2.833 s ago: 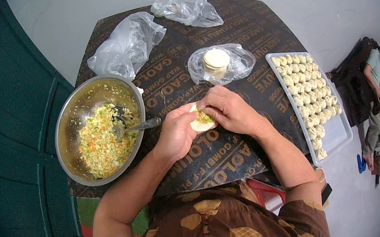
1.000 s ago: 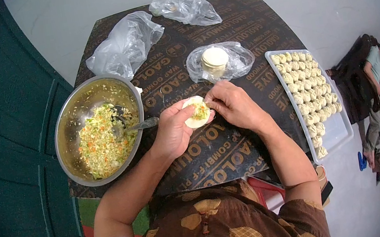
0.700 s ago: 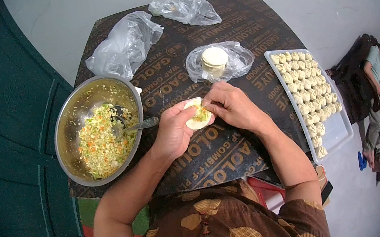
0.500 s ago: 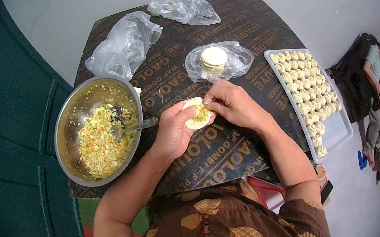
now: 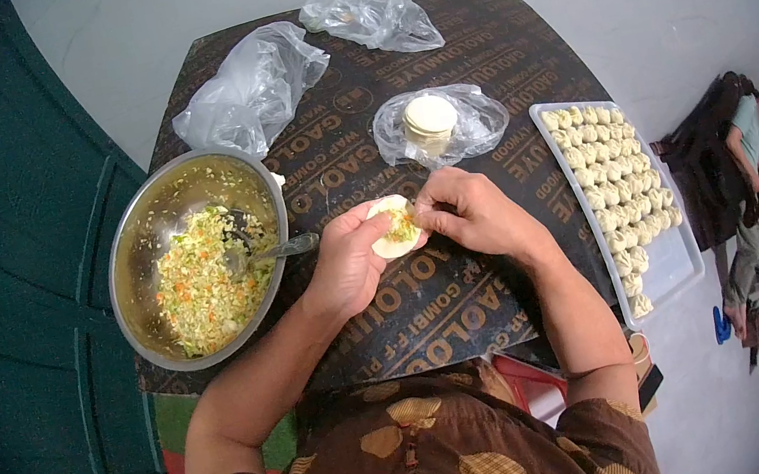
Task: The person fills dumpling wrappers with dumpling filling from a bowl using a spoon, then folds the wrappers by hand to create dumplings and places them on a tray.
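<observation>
Two hands, one filled wrapper [image 5: 391, 228]: your left hand [image 5: 349, 268] cradles it level so nothing spills, your right hand [image 5: 476, 217] pinches its edge.

The left hand [image 5: 351, 264] holds a round dumpling skin [image 5: 392, 228] with green filling on it. The right hand [image 5: 475, 215] pinches its edge. The metal bowl [image 5: 135, 229] of chopped filling sits just beside the left hand, and a spoon [image 5: 275, 251] rests in the bowl.

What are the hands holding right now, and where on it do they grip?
The left hand cups a filled dumpling wrapper from underneath, while the right hand pinches its edge on the right side.
</observation>
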The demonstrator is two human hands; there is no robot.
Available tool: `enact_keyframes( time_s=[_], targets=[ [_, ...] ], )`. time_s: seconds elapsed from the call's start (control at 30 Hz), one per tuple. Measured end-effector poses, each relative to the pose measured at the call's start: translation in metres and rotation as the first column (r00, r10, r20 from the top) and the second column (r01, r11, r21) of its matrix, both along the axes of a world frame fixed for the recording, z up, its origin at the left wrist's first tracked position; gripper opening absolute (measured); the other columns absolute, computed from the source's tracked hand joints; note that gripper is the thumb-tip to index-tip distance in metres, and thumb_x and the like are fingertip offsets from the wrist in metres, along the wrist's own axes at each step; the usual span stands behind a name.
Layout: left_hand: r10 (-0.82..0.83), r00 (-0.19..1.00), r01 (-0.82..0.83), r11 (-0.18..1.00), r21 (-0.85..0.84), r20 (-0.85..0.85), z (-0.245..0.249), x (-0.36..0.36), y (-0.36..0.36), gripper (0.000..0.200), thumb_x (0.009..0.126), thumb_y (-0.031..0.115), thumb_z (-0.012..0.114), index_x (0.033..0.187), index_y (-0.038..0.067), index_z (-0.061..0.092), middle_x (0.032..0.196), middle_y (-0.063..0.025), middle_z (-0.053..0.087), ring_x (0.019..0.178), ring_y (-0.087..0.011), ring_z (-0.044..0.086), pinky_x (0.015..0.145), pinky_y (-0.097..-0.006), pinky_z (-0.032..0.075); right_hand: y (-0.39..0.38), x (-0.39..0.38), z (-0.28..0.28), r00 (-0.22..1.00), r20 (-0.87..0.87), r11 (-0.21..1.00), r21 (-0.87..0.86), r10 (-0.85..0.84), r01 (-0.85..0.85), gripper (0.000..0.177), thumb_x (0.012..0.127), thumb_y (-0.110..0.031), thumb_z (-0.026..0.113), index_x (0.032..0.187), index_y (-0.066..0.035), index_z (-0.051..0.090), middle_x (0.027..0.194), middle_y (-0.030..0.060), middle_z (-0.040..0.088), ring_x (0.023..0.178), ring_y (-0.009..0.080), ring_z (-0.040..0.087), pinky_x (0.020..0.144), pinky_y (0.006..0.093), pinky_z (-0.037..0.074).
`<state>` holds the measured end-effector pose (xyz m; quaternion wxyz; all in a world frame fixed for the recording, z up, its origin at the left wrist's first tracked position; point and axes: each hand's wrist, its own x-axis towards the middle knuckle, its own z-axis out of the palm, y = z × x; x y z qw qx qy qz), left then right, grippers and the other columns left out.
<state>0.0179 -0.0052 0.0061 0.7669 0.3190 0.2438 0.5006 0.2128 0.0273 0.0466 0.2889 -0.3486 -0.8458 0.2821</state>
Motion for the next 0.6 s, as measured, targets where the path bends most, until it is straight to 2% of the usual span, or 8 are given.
enact_keyframes(
  time_s=[0.3, 0.43, 0.5, 0.6],
  targets=[
    [-0.006, 1.0, 0.006, 1.0, 0.007, -0.022, -0.0026, 0.0021, -0.0008, 0.028, 0.097, 0.007, 0.044, 0.119, -0.009, 0.048, 0.11, -0.015, 0.059, 0.099, -0.0217, 0.063, 0.089, -0.0358, 0.053, 0.0, -0.0054, -0.0073, 0.999, 0.005, 0.993, 0.109, 0.048, -0.048, 0.012, 0.079, -0.01, 0.067, 0.081, -0.001, 0.059, 0.081, 0.0132, 0.059, 0.083, 0.0331, 0.057, 0.074, 0.0408, 0.047],
    [0.011, 1.0, -0.011, 1.0, 0.0, -0.023, 0.0004, 0.0025, -0.0009, 0.028, 0.097, 0.008, 0.044, 0.119, -0.009, 0.048, 0.11, -0.0146, 0.059, 0.098, -0.0213, 0.063, 0.088, -0.0355, 0.053, -0.0025, -0.0038, -0.0006, 1.0, 0.006, 0.999, 0.037, -0.004, 0.004, 0.013, 0.078, -0.01, 0.068, 0.081, -0.001, 0.059, 0.08, 0.0132, 0.059, 0.083, 0.0334, 0.057, 0.074, 0.0411, 0.047],
    [0.006, 0.999, -0.006, 1.0, -0.002, -0.034, -0.0002, 0.0025, -0.002, 0.028, 0.097, 0.008, 0.044, 0.119, -0.009, 0.048, 0.11, -0.0144, 0.06, 0.098, -0.0213, 0.063, 0.088, -0.0356, 0.053, -0.0019, -0.0056, -0.0045, 1.0, 0.0, 0.996, 0.079, 0.032, -0.031, 0.012, 0.079, -0.006, 0.069, 0.081, -0.001, 0.058, 0.079, 0.0109, 0.059, 0.08, 0.0294, 0.057, 0.071, 0.0372, 0.047],
    [0.002, 0.999, -0.002, 1.0, 0.003, -0.046, -0.0016, 0.0029, -0.0015, 0.027, 0.097, 0.008, 0.044, 0.118, -0.008, 0.049, 0.109, -0.0146, 0.06, 0.098, -0.0214, 0.062, 0.088, -0.0355, 0.053, -0.002, -0.0085, -0.0075, 0.999, 0.015, 0.993, 0.108, 0.042, -0.044, 0.014, 0.078, -0.01, 0.069, 0.081, -0.002, 0.059, 0.08, 0.0139, 0.059, 0.083, 0.0338, 0.057, 0.074, 0.0409, 0.046]
  ],
)
